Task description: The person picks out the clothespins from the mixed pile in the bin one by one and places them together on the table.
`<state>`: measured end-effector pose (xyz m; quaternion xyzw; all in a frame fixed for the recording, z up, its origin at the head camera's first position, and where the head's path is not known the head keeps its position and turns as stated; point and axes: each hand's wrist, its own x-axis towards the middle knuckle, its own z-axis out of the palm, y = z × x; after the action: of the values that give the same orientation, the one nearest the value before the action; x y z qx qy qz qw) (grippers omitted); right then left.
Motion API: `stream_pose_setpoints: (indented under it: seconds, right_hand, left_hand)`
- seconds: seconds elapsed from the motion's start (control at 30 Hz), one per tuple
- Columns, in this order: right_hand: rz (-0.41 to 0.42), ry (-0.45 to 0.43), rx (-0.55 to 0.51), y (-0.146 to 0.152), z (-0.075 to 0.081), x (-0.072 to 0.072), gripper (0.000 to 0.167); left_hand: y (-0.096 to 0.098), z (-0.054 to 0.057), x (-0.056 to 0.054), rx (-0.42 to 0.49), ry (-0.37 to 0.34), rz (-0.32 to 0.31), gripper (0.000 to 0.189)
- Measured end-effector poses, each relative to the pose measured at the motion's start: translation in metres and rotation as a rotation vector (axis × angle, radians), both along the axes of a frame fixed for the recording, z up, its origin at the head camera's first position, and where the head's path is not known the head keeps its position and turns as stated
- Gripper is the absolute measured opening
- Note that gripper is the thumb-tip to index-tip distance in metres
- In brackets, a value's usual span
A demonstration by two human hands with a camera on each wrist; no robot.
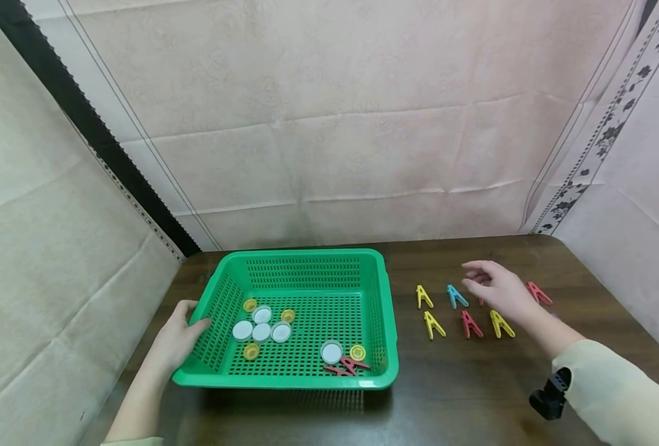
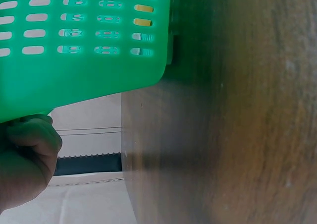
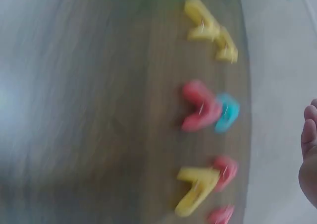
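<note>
My left hand point(image 1: 174, 337) grips the left rim of a green plastic basket point(image 1: 307, 381), with the thumb over the edge. Inside lie several white bottle caps point(image 1: 243, 331), several yellow caps point(image 1: 287, 316) and two red clothespins point(image 1: 354, 363) near the front right. On the right, my right hand point(image 1: 497, 286) hovers above the table among clothespins, its fingers loosely bent with nothing visible in them. Around it lie yellow clothespins point(image 1: 433, 325), a blue clothespin point(image 1: 457, 297) and red clothespins point(image 1: 471, 324). One red clothespin is mostly hidden beneath the hand.
The brown wooden table point(image 1: 446, 396) carries everything. Pale patterned cloth point(image 1: 329, 155) hangs behind it and at both sides. A small purple piece point(image 1: 555, 315) peeks out behind the right forearm. A black wrist device point(image 1: 551, 396) sits at the right sleeve.
</note>
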<state>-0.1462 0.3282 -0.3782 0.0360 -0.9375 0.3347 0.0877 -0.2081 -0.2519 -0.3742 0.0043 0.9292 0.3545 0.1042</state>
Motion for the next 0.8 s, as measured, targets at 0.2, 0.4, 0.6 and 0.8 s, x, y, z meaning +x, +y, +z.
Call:
stream_pose_setpoints:
  seconds: [0.2, 0.4, 0.6, 0.8]
  right_hand:
    - [0.120, -0.009, -0.049, -0.035, 0.013, -0.012, 0.037]
    - [0.246, -0.007, -0.071, -0.069, 0.023, -0.019, 0.038]
    - [0.422, -0.023, -0.080, -0.105, 0.034, -0.020, 0.042]
    - [0.532, -0.054, -0.060, -0.130, 0.039, -0.020, 0.042]
  left_hand:
    - [0.000, 0.000, 0.000, 0.008, 0.006, -0.003, 0.056]
    - [0.000, 0.000, 0.001, 0.012, 0.002, -0.002, 0.056]
    - [0.001, 0.001, 0.002, 0.010, 0.006, -0.006, 0.056]
    - [0.001, 0.002, 0.003, -0.001, 0.009, -0.006, 0.056]
